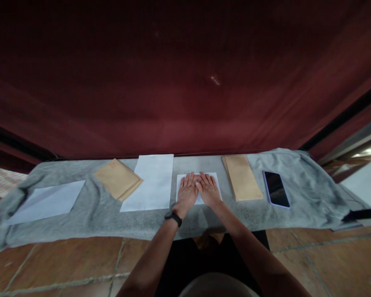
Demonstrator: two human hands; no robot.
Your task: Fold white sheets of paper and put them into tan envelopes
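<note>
Both of my hands lie flat, side by side, on a white sheet of paper point(215, 178) that looks folded to a smaller size. My left hand point(187, 190), with a black watch point(173, 218) at its wrist, presses on the left part of the sheet, fingers stretched out. On the right part rests my right hand point(208, 189), also open, and the two thumbs touch or nearly touch. Much of the sheet is hidden beneath them. Close by on the left is a larger white sheet point(154, 181); on the right lies a stack of brown envelopes point(244, 178).
A grey cloth point(99, 222) covers the narrow table. More brown envelopes point(117, 178) overlap the large sheet, and another white sheet point(49, 201) lies at far left. A phone point(277, 189) lies right of the envelope stack. A dark red fabric point(179, 90) rises behind the table.
</note>
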